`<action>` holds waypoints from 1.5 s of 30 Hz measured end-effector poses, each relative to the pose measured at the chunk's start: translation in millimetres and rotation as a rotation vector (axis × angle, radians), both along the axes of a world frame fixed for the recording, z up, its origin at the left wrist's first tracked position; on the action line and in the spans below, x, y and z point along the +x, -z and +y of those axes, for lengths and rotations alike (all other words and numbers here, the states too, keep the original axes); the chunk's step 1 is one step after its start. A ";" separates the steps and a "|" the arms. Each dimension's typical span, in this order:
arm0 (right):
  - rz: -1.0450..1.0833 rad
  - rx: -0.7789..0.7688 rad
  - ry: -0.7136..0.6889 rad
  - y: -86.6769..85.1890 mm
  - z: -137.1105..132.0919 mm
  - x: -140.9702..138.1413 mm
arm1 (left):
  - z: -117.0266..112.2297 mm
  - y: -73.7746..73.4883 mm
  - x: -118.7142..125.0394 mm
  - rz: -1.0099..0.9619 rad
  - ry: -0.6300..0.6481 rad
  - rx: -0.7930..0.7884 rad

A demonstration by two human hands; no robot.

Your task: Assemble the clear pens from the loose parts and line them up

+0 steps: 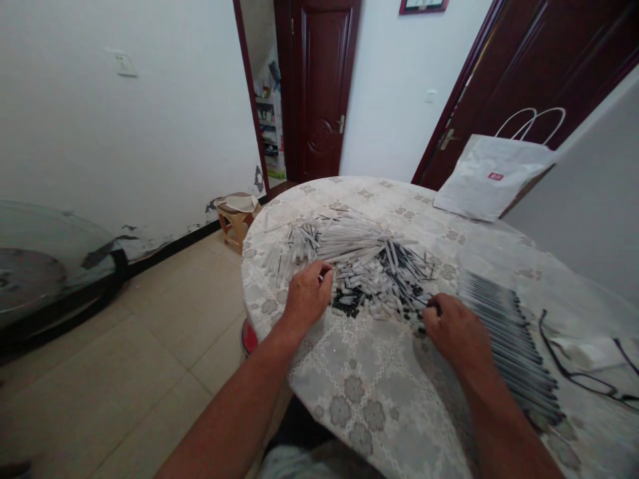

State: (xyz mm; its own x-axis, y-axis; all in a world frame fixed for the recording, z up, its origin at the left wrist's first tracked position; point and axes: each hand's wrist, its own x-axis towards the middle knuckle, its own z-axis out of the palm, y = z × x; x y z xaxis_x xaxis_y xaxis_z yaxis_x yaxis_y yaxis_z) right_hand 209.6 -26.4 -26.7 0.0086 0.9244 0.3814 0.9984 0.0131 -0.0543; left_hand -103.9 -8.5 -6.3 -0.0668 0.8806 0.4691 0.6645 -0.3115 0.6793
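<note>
A loose heap of pen parts covers the middle of the table: pale translucent barrels [349,238], thin dark refills [399,266], whitish short pieces [367,279] and small black pieces [348,301]. At the left edge of the short pieces is my left hand [308,291], fingers curled together; whatever they hold is hidden. My right hand [456,327] is closed in a pinch at the heap's right edge. Thin dark sticks lie by its fingertips, but I cannot make out what it grips. Beside that hand, a row of assembled-looking dark-grey pens [509,339] lies side by side.
Black-framed glasses [589,382] lie at the table's right, near the pens. A white paper bag [492,176] stands at the back right. The round table's patterned cloth [354,406] shows in front of me. A small stool [234,219] stands on the floor by the wall.
</note>
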 end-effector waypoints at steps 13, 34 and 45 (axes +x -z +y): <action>0.394 0.419 -0.281 -5.3 -1.1 -11.2 | 1.0 25.5 -32.6 0.341 -0.161 -0.331; 0.486 0.336 -0.484 -11.9 -8.0 -21.0 | 2.1 14.4 -14.8 0.671 -0.272 -0.519; 0.755 0.196 -0.320 -10.1 -11.3 -25.8 | -56.9 6.2 -48.7 0.467 -0.163 -0.475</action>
State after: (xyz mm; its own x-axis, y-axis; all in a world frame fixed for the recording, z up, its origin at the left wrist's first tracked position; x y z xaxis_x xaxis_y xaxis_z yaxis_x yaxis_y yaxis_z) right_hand 183.8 -37.7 -16.6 0.0744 0.8433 0.5322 0.6416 0.3681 -0.6730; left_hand -152.6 -65.4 -12.5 -0.1004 0.9939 0.0466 0.9340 0.0780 0.3488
